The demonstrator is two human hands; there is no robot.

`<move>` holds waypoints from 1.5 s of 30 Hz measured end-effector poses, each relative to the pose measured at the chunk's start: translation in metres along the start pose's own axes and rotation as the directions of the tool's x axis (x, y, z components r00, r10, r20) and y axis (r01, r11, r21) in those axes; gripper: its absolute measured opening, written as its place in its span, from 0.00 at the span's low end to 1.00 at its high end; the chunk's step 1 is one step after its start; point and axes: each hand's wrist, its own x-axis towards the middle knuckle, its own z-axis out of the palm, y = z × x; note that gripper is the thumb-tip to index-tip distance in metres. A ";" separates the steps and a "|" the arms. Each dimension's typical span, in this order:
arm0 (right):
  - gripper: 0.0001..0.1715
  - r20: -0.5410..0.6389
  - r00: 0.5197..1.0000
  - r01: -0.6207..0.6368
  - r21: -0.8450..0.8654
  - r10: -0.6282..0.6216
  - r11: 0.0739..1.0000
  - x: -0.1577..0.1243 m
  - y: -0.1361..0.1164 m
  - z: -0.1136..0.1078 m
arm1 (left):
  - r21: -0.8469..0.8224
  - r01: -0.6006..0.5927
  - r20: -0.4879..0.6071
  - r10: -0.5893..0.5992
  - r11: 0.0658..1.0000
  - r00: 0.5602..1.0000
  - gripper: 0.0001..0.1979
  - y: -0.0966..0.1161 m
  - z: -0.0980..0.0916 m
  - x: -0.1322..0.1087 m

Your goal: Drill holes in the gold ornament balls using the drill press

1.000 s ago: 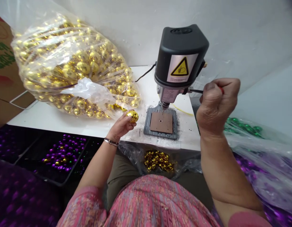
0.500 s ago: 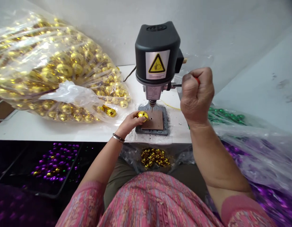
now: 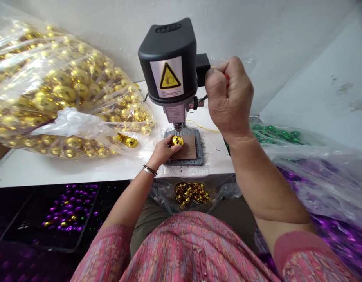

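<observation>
My left hand [image 3: 162, 151] pinches a shiny gold ball [image 3: 177, 140] and holds it on the brown pad of the drill press base [image 3: 198, 150], right under the drill bit. A small black drill press [image 3: 169, 62] with a yellow warning label stands on the white table [image 3: 36, 170]. My right hand [image 3: 229, 98] is a closed fist round the red-tipped lever handle [image 3: 227, 79] on the machine's right side.
A big clear bag of gold balls [image 3: 60, 94] lies on the table's left. A bag with drilled gold balls [image 3: 191, 192] hangs at my lap. A dark tray of purple beads [image 3: 63, 207] sits lower left. Bags of green beads [image 3: 274, 133] and purple beads [image 3: 321, 192] lie right.
My left hand carried the gold ball from the bag's mouth onto the pad under the bit. My right fist stayed on the lever. The view shifted rightwards.
</observation>
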 end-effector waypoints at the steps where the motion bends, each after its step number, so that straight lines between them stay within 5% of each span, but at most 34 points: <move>1: 0.21 -0.002 1.000 -0.017 -0.026 0.017 1.000 0.005 -0.002 0.000 | 0.022 0.000 -0.003 0.000 1.000 1.000 0.31 0.002 0.000 0.001; 10: 0.25 0.063 0.990 -0.124 -0.076 0.129 0.989 0.023 -0.016 -0.001 | 0.039 -0.034 0.077 0.031 0.999 0.997 0.36 0.005 0.012 0.016; 19: 0.18 0.018 0.999 0.046 0.040 -0.047 0.998 -0.011 0.002 -0.010 | -0.047 -0.051 -0.003 0.050 0.998 0.999 0.37 -0.004 0.021 0.011; 32: 0.08 0.081 0.977 0.208 -0.129 -0.199 0.969 -0.062 0.034 -0.017 | -0.113 -0.081 0.020 0.084 0.990 0.996 0.36 -0.010 0.024 0.012; 45: 0.05 -0.092 0.951 0.282 -0.128 -0.294 0.951 -0.081 0.052 -0.002 | -0.150 -0.073 0.035 0.079 0.986 0.996 0.35 -0.007 0.022 0.009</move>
